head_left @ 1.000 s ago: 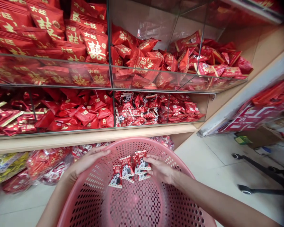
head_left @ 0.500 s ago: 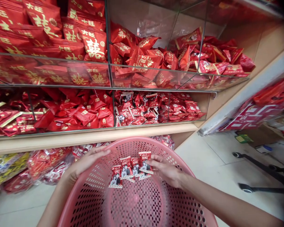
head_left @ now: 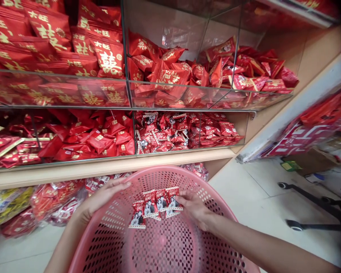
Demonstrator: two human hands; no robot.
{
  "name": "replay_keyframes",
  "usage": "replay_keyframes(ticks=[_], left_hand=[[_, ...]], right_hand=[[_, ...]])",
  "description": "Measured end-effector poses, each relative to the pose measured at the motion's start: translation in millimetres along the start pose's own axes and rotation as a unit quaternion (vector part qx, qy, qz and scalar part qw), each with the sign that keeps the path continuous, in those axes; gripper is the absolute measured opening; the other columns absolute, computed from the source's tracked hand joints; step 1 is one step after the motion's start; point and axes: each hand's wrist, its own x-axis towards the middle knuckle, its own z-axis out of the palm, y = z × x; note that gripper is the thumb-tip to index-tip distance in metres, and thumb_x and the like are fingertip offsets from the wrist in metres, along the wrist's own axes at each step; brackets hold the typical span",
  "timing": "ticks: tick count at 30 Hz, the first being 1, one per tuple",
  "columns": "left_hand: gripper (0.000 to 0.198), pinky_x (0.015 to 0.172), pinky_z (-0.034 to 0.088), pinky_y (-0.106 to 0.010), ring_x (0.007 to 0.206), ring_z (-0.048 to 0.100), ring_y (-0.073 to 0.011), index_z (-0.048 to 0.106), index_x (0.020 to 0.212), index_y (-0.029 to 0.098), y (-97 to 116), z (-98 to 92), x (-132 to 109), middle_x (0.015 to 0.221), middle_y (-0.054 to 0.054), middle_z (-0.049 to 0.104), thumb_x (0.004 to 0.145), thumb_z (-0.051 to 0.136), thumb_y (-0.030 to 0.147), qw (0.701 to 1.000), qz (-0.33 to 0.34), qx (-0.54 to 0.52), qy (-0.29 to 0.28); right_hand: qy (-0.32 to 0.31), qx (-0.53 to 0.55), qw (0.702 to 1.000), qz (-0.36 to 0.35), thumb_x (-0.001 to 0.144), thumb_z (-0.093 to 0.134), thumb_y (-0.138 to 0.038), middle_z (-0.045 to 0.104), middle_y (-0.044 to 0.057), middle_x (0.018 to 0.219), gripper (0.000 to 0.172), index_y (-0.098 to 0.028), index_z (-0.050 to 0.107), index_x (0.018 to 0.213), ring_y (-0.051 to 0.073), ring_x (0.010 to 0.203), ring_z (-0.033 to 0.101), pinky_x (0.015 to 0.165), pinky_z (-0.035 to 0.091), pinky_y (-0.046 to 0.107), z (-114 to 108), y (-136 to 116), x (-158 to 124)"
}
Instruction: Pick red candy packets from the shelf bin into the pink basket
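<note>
Head view, looking down past your forearms; a pink perforated basket [head_left: 162, 242] opens toward you below a wooden shelf [head_left: 74, 170]; inside it, toward the far side, lies a short row of small red packets [head_left: 149, 206].

Progress, judged from the layout: four packets stand side by side with edges touching or overlapping, printed faces turned to you; pale edges showing beneath the row suggest further packets underneath, their number not clear; the left part of the row seems settled, whereas the rightmost packet [head_left: 173, 195] is not yet let go; its release appears to be what is left at that end; similar packets [head_left: 161, 134] lie in the lower shelf compartment straight ahead of you.

Fingers: those of your right hand [head_left: 197, 208] appear to pinch the right edge of the rightmost packet, how firmly you cannot tell; those of your left hand [head_left: 105, 197] lie straight and unclenched along the far left rim of the basket; whether the hidden thumb grips that rim you cannot tell.

Appearance of the packets: glossy red wrappers, nearly square; white lettering above, a black-and-white picture of figures below; cream, dark-marked strips at top and bottom; the leftmost packet [head_left: 136, 216] sits lowest and tilts slightly; no tear is visible.
</note>
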Motion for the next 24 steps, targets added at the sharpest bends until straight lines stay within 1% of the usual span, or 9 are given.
replay_keyframes(ticks=[5,10,12,15,17,19,20,21,24], left_hand=[[0.05,0.109,0.031,-0.037,0.127,0.045,-0.0266,0.069,0.107,0.025,1.4,0.6,0.7,0.125,-0.003,0.06,0.066,0.067,0.054,1.0,0.007,0.017,-0.021],[0.051,0.107,0.034,-0.037,0.125,0.047,-0.027,0.07,0.104,0.025,3.4,1.6,-0.7,0.123,-0.003,0.061,0.063,0.068,0.054,1.0,0.01,0.012,-0.013],[0.05,0.107,0.034,-0.037,0.125,0.047,-0.0274,0.07,0.103,0.025,4.0,1.8,-1.8,0.122,-0.004,0.062,0.062,0.069,0.054,1.0,0.012,0.006,-0.013],[0.048,0.106,0.036,-0.036,0.122,0.05,-0.0272,0.071,0.1,0.025,6.7,2.8,-4.3,0.119,-0.003,0.064,0.061,0.07,0.053,1.0,0.009,-0.01,-0.013],[0.046,0.103,0.039,-0.036,0.118,0.054,-0.0273,0.072,0.098,0.025,9.3,4.1,-5.9,0.116,-0.003,0.066,0.061,0.07,0.052,1.0,0.003,-0.021,-0.021],[0.044,0.099,0.044,-0.036,0.112,0.058,-0.0273,0.072,0.098,0.026,11.0,5.6,-6.6,0.113,-0.002,0.068,0.063,0.069,0.052,0.998,-0.003,-0.036,-0.042],[0.044,0.097,0.045,-0.036,0.111,0.059,-0.027,0.072,0.099,0.026,11.0,6.2,-6.5,0.112,-0.002,0.068,0.065,0.068,0.052,0.998,-0.003,-0.043,-0.052],[0.043,0.097,0.046,-0.036,0.11,0.06,-0.0267,0.072,0.1,0.026,10.5,6.7,-6.1,0.113,-0.002,0.068,0.065,0.068,0.051,0.997,0.0,-0.048,-0.054],[0.046,0.098,0.044,-0.034,0.113,0.058,-0.0257,0.071,0.102,0.023,6.5,6.7,-4.0,0.115,-0.003,0.067,0.064,0.071,0.048,0.997,0.006,-0.058,-0.046]], right_hand=[[0.03,0.011,0.996,0.077,0.058,0.071,-0.052,0.063,0.0,0.075,0.038,-0.02,0.057,0.074,0.016,0.067,0.057,0.056,0.043,0.027,4.2,1.0,-6.7],[0.036,0.012,0.996,0.079,0.064,0.067,-0.048,0.058,-0.003,0.063,0.031,-0.02,0.055,0.068,0.012,0.055,0.051,0.049,0.037,0.024,9.3,-5.0,-3.9],[0.035,-0.001,0.996,0.08,0.067,0.065,-0.049,0.06,-0.001,0.065,0.03,-0.02,0.056,0.07,0.015,0.058,0.053,0.05,0.038,0.026,7.1,-7.2,-5.1],[0.048,-0.089,0.995,0.016,0.076,0.058,-0.049,0.065,0.004,0.079,0.03,-0.02,0.059,0.078,0.021,0.075,0.059,0.065,0.045,0.033,-1.8,-11.0,-14.5],[0.066,-0.189,0.976,-0.081,0.082,0.053,-0.046,0.065,0.007,0.09,0.028,-0.02,0.06,0.088,0.023,0.085,0.059,0.076,0.045,0.036,-5.9,-14.8,-24.8],[0.055,-0.309,0.928,-0.203,0.086,0.05,-0.04,0.062,0.009,0.097,0.026,-0.02,0.058,0.101,0.024,0.091,0.057,0.08,0.044,0.037,-2.3,-18.9,-35.5],[0.032,-0.373,0.887,-0.271,0.087,0.05,-0.036,0.061,0.009,0.098,0.025,-0.021,0.056,0.106,0.023,0.092,0.056,0.08,0.043,0.038,3.5,-20.4,-39.9],[-0.005,-0.436,0.833,-0.341,0.089,0.048,-0.031,0.061,0.008,0.098,0.023,-0.021,0.056,0.109,0.023,0.092,0.055,0.08,0.043,0.038,12.2,-21.0,-43.0],[-0.129,-0.562,0.633,-0.516,0.092,0.044,-0.022,0.063,0.006,0.099,0.018,-0.02,0.059,0.102,0.02,0.095,0.053,0.085,0.042,0.037,49.5,-15.5,-41.8]])
